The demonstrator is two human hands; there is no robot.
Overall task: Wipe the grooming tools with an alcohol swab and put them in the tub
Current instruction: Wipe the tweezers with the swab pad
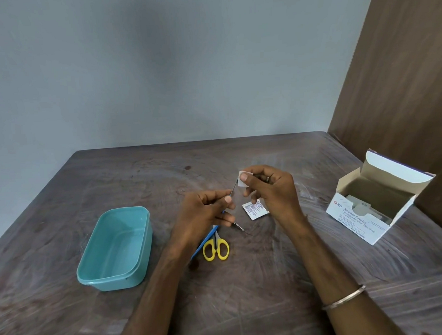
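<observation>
Pinching a thin, slender metal tool point(233, 188) above the table's middle, the left hand point(204, 213) holds its lower shaft while the right hand point(271, 190) folds a small white swab point(241, 181) around its upper end. The smooth teal plastic tub point(115, 248) sits left, rectangular with rounded corners.

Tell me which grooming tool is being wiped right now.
The thin metal tool, gripped by the left hand while the right hand pinches the swab on its tip. The yellow scissors and blue tool lie on the table.
</observation>
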